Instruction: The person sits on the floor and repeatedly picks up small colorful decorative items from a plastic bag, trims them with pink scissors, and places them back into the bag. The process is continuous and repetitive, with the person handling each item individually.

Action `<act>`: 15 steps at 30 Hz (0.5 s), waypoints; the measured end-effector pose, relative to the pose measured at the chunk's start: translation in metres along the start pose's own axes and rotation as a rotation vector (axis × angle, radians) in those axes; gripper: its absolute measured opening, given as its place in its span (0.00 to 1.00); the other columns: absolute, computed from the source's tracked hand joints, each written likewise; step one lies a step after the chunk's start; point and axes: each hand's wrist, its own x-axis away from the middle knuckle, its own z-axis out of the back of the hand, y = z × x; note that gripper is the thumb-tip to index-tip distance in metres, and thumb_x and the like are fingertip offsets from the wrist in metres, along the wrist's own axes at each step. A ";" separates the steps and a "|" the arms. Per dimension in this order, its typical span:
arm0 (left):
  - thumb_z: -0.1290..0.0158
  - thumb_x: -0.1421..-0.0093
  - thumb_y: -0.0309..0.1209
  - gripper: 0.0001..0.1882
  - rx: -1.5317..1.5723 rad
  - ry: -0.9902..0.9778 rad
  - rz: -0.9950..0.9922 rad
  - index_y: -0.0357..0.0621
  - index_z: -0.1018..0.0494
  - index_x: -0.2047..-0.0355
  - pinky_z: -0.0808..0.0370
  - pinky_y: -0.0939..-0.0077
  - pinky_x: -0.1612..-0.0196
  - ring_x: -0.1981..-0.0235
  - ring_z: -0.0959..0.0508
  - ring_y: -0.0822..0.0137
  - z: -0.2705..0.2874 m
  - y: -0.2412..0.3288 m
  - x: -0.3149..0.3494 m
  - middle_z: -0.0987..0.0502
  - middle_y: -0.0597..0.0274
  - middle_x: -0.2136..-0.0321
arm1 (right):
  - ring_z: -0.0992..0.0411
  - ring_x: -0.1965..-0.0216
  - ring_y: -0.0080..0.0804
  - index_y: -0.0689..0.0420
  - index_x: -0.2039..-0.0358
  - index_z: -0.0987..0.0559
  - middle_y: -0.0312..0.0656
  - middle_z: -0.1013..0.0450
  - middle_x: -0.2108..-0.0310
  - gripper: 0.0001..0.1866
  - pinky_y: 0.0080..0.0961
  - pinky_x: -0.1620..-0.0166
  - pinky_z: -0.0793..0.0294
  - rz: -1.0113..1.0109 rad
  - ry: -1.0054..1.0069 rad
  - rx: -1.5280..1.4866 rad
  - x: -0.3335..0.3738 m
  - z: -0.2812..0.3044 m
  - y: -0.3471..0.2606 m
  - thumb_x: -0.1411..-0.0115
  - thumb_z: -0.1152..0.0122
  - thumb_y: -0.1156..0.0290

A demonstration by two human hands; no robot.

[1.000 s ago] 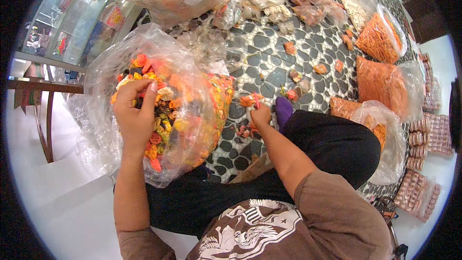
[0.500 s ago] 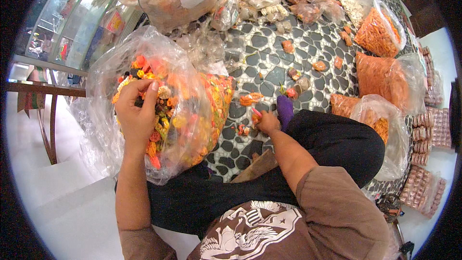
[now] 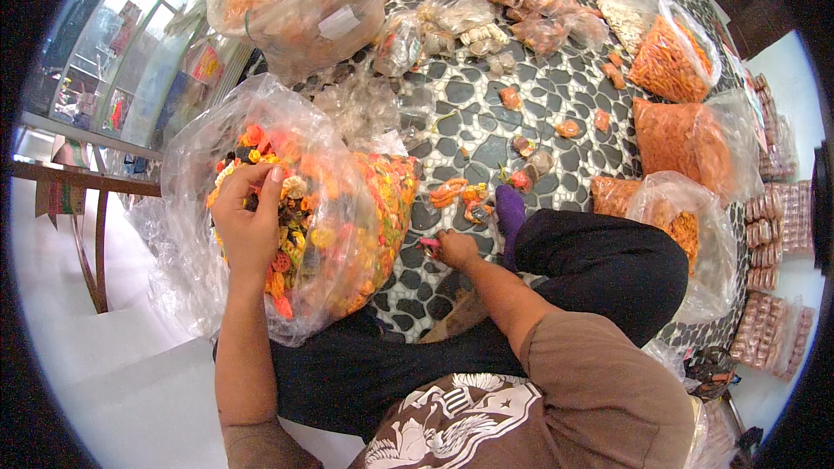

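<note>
A large clear plastic bag (image 3: 195, 135) stands at my left, its mouth turned toward me. It is full of small red, orange, yellow and dark dried pieces (image 3: 369, 239). My left hand (image 3: 248, 217) is at its mouth, thumb and fingers bent together over the pieces; whatever they pinch is hidden. Low over the floor between the bag and my purple sock (image 3: 511, 210), my right hand (image 3: 456, 249) is closed on a small pink tool (image 3: 429, 242), mostly covered by the fingers. Just beyond it lie a small colourful packet (image 3: 476, 208) and an orange one (image 3: 446, 194).
Small packets (image 3: 567, 128) lie scattered on the pebble-patterned floor (image 3: 469, 113). Big bags of orange food (image 3: 682, 143) line the right side. A filled plastic sack (image 3: 317, 9) and heaped bags (image 3: 539, 0) stand at the back. A glass case (image 3: 113, 52) is at the left.
My right hand has moved left and nearer to me with the pink tool. The colourful packet that lay by it is now farther off, beside the orange one. My left hand has hardly moved.
</note>
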 end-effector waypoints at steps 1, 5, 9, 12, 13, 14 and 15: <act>0.38 0.37 0.29 0.08 -0.017 0.000 -0.015 0.35 0.18 0.64 0.25 0.74 0.58 0.65 0.20 0.68 0.000 0.000 0.001 0.17 0.58 0.68 | 0.19 0.60 0.53 0.53 0.53 0.23 0.52 0.23 0.56 0.20 0.50 0.58 0.19 -0.018 0.020 0.007 -0.003 -0.002 0.003 0.39 0.36 0.54; 0.38 0.37 0.28 0.07 0.008 -0.004 0.005 0.35 0.18 0.65 0.26 0.74 0.60 0.67 0.21 0.68 -0.002 -0.002 0.000 0.18 0.59 0.68 | 0.19 0.63 0.55 0.53 0.52 0.25 0.51 0.26 0.53 0.19 0.51 0.60 0.19 -0.121 0.239 0.038 -0.022 0.015 0.028 0.39 0.36 0.57; 0.38 0.37 0.28 0.07 0.055 -0.006 0.022 0.35 0.19 0.65 0.26 0.73 0.60 0.68 0.21 0.67 -0.003 -0.002 -0.001 0.18 0.59 0.69 | 0.20 0.63 0.56 0.52 0.50 0.28 0.50 0.29 0.49 0.18 0.51 0.61 0.19 -0.314 0.436 -0.101 -0.022 0.036 0.054 0.38 0.37 0.61; 0.38 0.37 0.28 0.08 0.001 -0.019 -0.006 0.34 0.19 0.65 0.25 0.72 0.59 0.67 0.21 0.67 -0.003 0.000 -0.002 0.18 0.58 0.69 | 0.20 0.58 0.57 0.54 0.48 0.29 0.52 0.31 0.45 0.21 0.51 0.59 0.19 -0.282 0.336 -0.037 -0.015 0.039 0.064 0.39 0.36 0.63; 0.38 0.38 0.28 0.08 -0.008 -0.014 -0.006 0.34 0.19 0.65 0.25 0.72 0.59 0.67 0.20 0.66 -0.002 0.000 -0.002 0.18 0.58 0.69 | 0.21 0.58 0.57 0.54 0.48 0.29 0.52 0.32 0.44 0.22 0.51 0.59 0.19 -0.265 0.266 -0.003 -0.015 0.038 0.065 0.40 0.35 0.63; 0.38 0.38 0.28 0.08 -0.002 -0.009 0.000 0.34 0.19 0.65 0.25 0.72 0.59 0.66 0.20 0.66 -0.003 0.000 -0.002 0.18 0.57 0.69 | 0.21 0.56 0.57 0.55 0.45 0.30 0.52 0.32 0.44 0.24 0.50 0.57 0.19 -0.297 0.255 -0.027 -0.016 0.036 0.062 0.40 0.35 0.63; 0.38 0.38 0.28 0.08 0.017 -0.012 0.017 0.34 0.19 0.65 0.25 0.72 0.58 0.66 0.20 0.66 -0.004 0.000 -0.002 0.18 0.57 0.69 | 0.21 0.54 0.57 0.55 0.43 0.31 0.52 0.32 0.43 0.27 0.50 0.56 0.19 -0.327 0.245 -0.045 -0.017 0.034 0.060 0.40 0.35 0.62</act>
